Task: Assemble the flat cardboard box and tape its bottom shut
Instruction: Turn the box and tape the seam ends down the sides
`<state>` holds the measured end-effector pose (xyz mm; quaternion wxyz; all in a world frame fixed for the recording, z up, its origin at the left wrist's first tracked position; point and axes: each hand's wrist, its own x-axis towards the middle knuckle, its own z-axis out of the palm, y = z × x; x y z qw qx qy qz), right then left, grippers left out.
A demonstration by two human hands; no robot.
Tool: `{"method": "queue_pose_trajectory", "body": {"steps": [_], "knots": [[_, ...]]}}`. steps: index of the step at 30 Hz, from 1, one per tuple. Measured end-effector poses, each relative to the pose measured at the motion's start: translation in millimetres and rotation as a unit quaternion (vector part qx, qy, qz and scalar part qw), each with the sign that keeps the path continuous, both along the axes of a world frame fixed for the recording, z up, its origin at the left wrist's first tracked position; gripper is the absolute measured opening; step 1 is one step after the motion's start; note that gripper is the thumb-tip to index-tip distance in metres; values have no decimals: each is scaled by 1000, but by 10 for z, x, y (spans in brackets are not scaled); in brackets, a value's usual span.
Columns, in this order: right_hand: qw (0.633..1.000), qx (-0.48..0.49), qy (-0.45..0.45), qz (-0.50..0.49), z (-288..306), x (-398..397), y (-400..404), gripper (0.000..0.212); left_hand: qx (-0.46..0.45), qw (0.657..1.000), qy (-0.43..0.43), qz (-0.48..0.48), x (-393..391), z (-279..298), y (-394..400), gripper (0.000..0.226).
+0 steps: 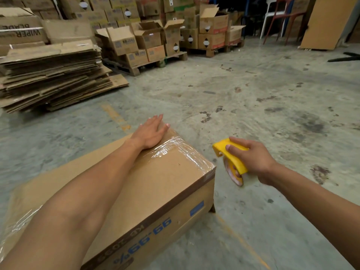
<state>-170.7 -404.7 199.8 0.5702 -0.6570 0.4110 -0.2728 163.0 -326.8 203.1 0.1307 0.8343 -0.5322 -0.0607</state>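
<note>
A brown cardboard box (159, 184) with blue print on its side stands on the concrete floor in front of me, its flaps folded shut on top. Clear tape (175, 149) runs across the far end of the top and over the right edge. My left hand (151, 133) lies flat, fingers apart, on the far corner of the box top. My right hand (251, 158) hovers to the right of the box, apart from it, gripping a yellow tape dispenser (232, 158) with a roll of clear tape under its handle.
A tall stack of flattened cardboard boxes (52, 75) lies at the left. Pallets of open and closed cartons (148, 41) fill the back. Chairs (280, 18) and a leaning board (327, 22) stand at the back right. Stained concrete floor (253, 94) stretches ahead and right.
</note>
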Motion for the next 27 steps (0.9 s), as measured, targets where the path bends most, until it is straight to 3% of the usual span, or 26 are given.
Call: {"method": "queue_pose_trajectory", "body": {"steps": [3,6,10,14,18,21,23,27], "knots": [[993,-111,25,-44,329,187,0,75,27,999,-13,25,93,20,409,77],[967,-249,42,-40,706,465,190,56,54,996,-30,61,166,86,991,73],[951,-305,-17,45,1014,988,711,57,88,985,-54,138,207,170,1889,70],[959,-239,-70,132,1063,1422,1258,51,89,975,-44,199,175,140,2763,69],[959,-127,-115,226,974,1721,1591,47,87,976,-11,197,43,92,3221,93],[947,-68,-143,278,916,1828,1763,28,80,974,-13,212,-39,63,3202,72],[946,-9,-158,281,926,1823,1823,34,85,971,-20,222,-95,60,3175,62],[941,50,-155,298,938,1692,1764,55,69,971,-24,227,-123,43,3172,63]]}}
